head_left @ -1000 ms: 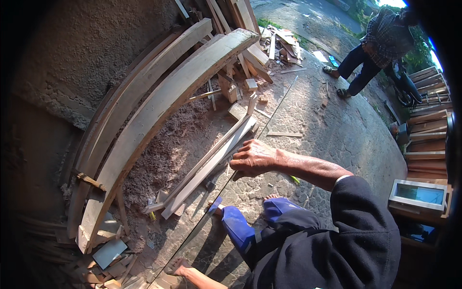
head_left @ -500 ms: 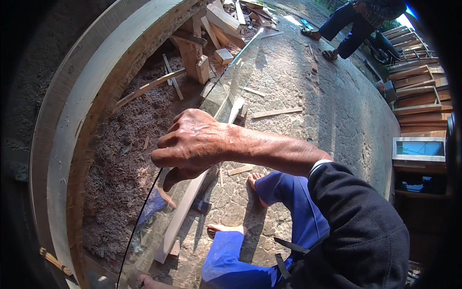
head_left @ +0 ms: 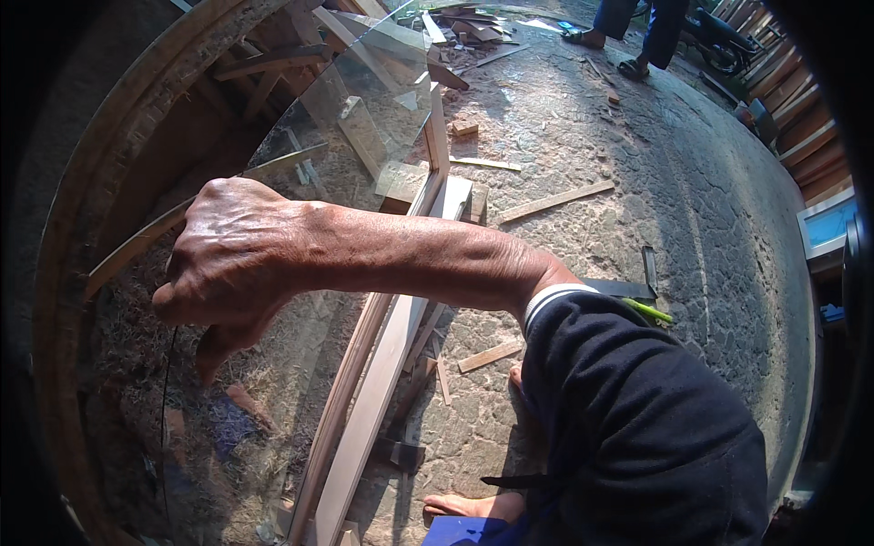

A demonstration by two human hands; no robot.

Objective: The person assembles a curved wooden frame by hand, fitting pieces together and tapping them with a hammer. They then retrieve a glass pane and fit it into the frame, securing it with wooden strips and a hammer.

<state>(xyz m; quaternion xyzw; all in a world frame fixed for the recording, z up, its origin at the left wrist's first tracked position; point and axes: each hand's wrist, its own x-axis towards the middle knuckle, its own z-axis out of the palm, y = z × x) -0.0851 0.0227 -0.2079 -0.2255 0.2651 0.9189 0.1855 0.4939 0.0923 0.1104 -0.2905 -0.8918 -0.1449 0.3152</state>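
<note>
One glass pane [head_left: 360,118] runs lengthwise prob. bottom-L to top-ctr, R hand [head_left: 234,253] gripping it, L unclear.

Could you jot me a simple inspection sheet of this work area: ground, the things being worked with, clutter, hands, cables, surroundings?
Surface: cracked, rough ground, partly sunlit, partly shaded.
Job's things: a clear glass pane, tilted, with a long pale timber partly seen through it.
Clutter: loose wood strips on the ground; a scrap pile farther off.
Hands: the right hand grips the pane's edge; the left hand is not in view.
Cables: nothing seen.
Surroundings: a large curved timber at the left; another person's legs and a motorcycle toward the upper right; a white-framed window at the right.
</note>
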